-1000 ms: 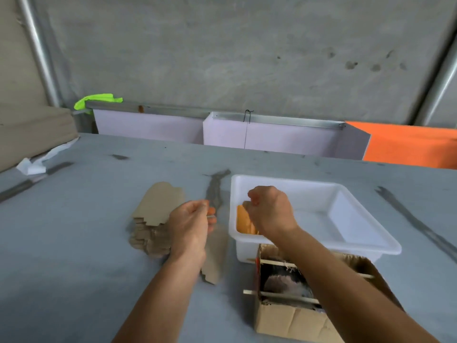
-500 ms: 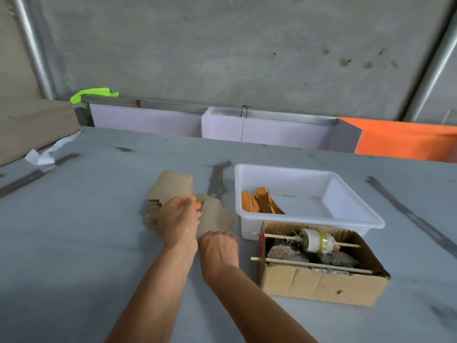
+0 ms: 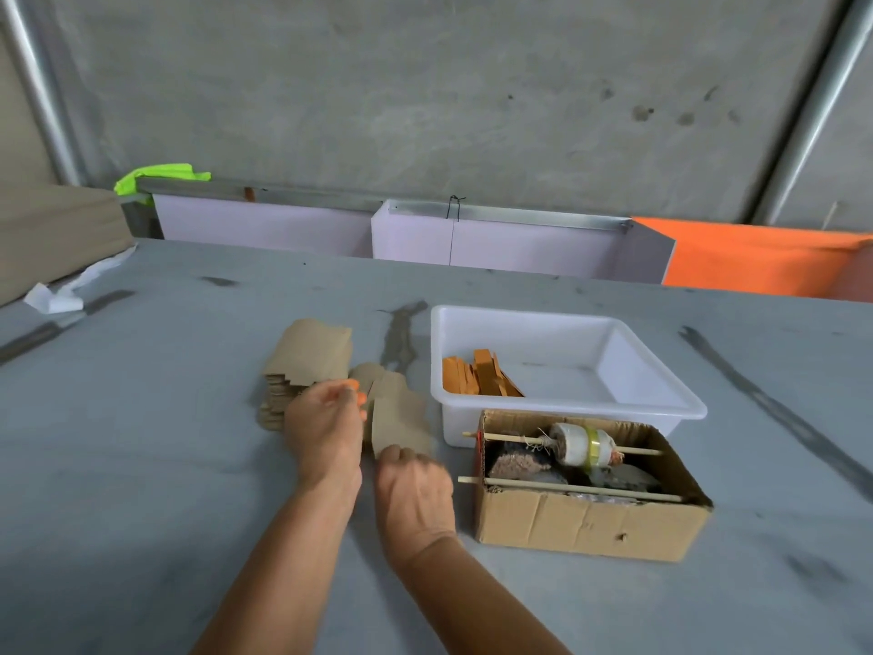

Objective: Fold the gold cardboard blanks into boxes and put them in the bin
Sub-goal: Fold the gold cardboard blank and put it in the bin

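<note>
Right hand (image 3: 413, 494) back from the white bin (image 3: 661, 394) — folded gold boxes (image 3: 477, 378) inside — now pinches a flat blank (image 3: 399, 413) left of it; left hand (image 3: 326, 425) grips the blank's other edge — the next fold begins.

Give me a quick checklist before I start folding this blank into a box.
1. Single blank apart from the stack: ok.
2. Left hand holds the blank's left edge: ok.
3. Right hand on its near end: ok, though the grip is hidden.
4. White bin has room beside the folded boxes: ok.
5. Cardboard carton clear of the blank: ok.
6. Blank's creases undamaged: cannot tell.
</note>
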